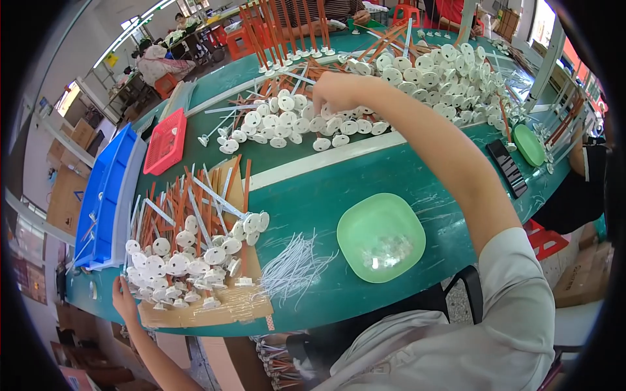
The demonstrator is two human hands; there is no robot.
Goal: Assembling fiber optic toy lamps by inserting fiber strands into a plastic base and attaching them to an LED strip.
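Observation:
My left hand (124, 298) is at the near left edge of the table. Its fingertips are closed beside a pile of white round discs (176, 264) with brown and whitish strips attached; what they pinch is too small to make out. That pile lies on flattened cardboard (215, 314). My right arm stretches across the table, and my right hand (334, 95) reaches down with curled fingers into a larger heap of similar white discs (277, 121). The fingertips are partly hidden, so what they grip does not show. A bunch of thin white ties (297, 267) lies right of the cardboard.
A light green bowl (385, 218) holding small clear pieces stands in front of me. At left are a blue bin (107, 195) and a red basket (167, 142). A black phone (506, 169) and a second green bowl (529, 145) lie at right. Other people sit across the table.

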